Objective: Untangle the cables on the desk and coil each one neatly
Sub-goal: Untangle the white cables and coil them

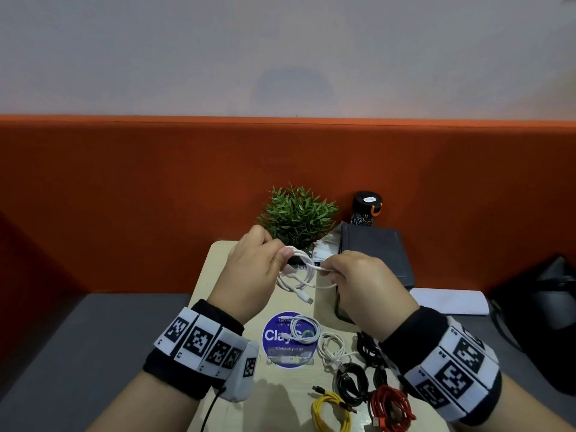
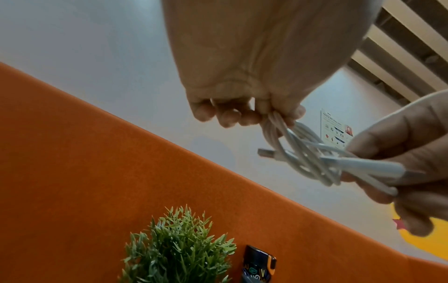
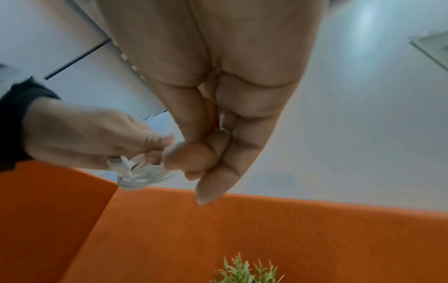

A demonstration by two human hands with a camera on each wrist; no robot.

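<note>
I hold a white cable [image 1: 300,272] in loops above the desk [image 1: 218,275], between both hands. My left hand [image 1: 265,260] grips the gathered loops [image 2: 278,126] with curled fingers. My right hand [image 1: 336,271] pinches a strand of the same cable [image 2: 363,164] near a plug end. One plug [image 1: 308,300] dangles below the loops. On the desk lie a coiled white cable [image 1: 304,328], another white cable [image 1: 333,349], a black cable [image 1: 352,381], a yellow cable [image 1: 330,411] and a red cable [image 1: 391,406].
A potted green plant [image 1: 297,215], a patterned bottle [image 1: 366,210] and a dark notebook [image 1: 377,254] stand at the back of the desk. A round blue sticker [image 1: 274,336] lies on the desktop. An orange partition [image 1: 156,198] rises behind; a black bag [image 1: 542,307] sits right.
</note>
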